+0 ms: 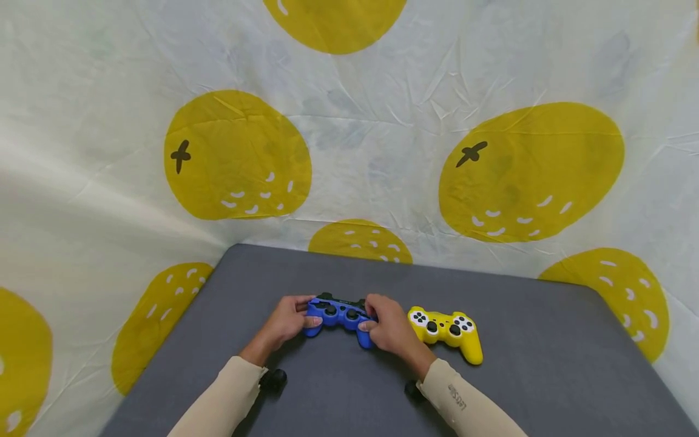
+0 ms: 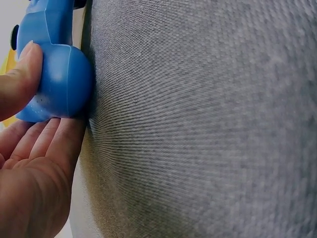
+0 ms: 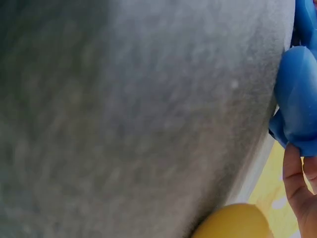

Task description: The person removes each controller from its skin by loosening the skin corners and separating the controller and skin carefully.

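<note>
A blue game controller point(image 1: 341, 315) with black thumbsticks is held between both hands, low over the grey table. My left hand point(image 1: 287, 321) grips its left end, thumb on top and fingers at the outer side and beneath; the left wrist view shows that thumb on the blue handle point(image 2: 64, 79). At the other end my right hand point(image 1: 390, 325) holds the right handle, its thumb on the face and the index finger at the top edge. In the right wrist view, fingertips touch the blue shell point(image 3: 297, 94). A yellow game controller point(image 1: 445, 331) lies just right of the right hand.
The grey cloth-covered table point(image 1: 524, 388) spreads around the hands. Behind and to the left hangs a pale curtain point(image 1: 377, 176) printed with yellow fruit. Small black wrist cameras point(image 1: 275, 381) sit under both cream sleeves point(image 1: 229, 394).
</note>
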Demonstrator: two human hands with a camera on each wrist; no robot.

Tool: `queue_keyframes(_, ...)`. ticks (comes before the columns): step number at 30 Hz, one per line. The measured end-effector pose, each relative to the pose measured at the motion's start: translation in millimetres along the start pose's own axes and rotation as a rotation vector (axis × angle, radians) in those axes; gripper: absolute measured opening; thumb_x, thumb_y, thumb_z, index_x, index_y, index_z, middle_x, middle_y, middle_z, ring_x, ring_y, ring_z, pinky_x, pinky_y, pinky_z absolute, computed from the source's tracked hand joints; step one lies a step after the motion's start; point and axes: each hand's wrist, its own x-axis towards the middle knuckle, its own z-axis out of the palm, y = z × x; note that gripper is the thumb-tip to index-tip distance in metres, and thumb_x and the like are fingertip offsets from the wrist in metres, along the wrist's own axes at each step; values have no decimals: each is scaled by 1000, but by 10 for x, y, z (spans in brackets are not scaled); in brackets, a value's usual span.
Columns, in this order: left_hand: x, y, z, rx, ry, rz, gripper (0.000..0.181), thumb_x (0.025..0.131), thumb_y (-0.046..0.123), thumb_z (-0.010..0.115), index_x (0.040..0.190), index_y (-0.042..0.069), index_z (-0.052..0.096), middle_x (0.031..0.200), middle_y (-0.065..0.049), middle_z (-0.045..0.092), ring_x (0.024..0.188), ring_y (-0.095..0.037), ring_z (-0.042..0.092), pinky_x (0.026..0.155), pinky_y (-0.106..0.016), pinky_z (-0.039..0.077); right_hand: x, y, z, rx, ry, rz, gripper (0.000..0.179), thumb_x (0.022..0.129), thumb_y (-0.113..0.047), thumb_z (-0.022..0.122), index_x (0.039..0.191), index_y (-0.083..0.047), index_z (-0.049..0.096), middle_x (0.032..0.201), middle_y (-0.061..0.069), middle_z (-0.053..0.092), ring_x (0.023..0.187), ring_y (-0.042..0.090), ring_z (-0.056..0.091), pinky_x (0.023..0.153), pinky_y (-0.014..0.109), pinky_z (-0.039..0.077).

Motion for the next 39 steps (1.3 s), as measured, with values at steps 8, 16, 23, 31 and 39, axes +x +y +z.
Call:
queue_keyframes(8,1,3,-4,7,8,1,57,87,-2,80,141,-5,61,135,-27,68,127,-38,67,102,-45,57,-10,-27,53,-21,28,19,33,87,-17,85,83,-17,52,75,-6,42,70,12,43,66,26,33)
queue_keyframes(16,5,4,-18,47,15,-12,58,88,4,81,143,-1,61,140,-25,65,133,-39,62,108,-49,53,9,-101,37,-24,-13,98,27,88,-13,81,92,-12,55,85,1,46,76,17,43,70,31,36)
queue_keyframes(23,-15,11,-21,56,11,-17,58,89,5,81,142,-1,61,141,-26,64,134,-41,61,108,-50,52,18,-125,45,-14,-51,35,32,88,-5,79,81,-12,48,82,-1,36,76,16,38,69,29,29)
queue_keyframes(31,-22,36,-25,53,11,-11,58,89,6,81,143,-1,60,143,-26,63,135,-41,61,110,-51,51,-25,-93,60,14,33,128,24,87,-14,83,97,-14,61,93,-2,51,87,16,48,79,34,43)
queue_keyframes(39,-28,20,-4,58,21,-29,58,89,7,81,144,0,60,144,-26,62,136,-40,60,112,-51,49,-29,-79,23,6,22,125,27,86,-17,85,105,-13,67,105,0,59,99,19,50,88,41,48)
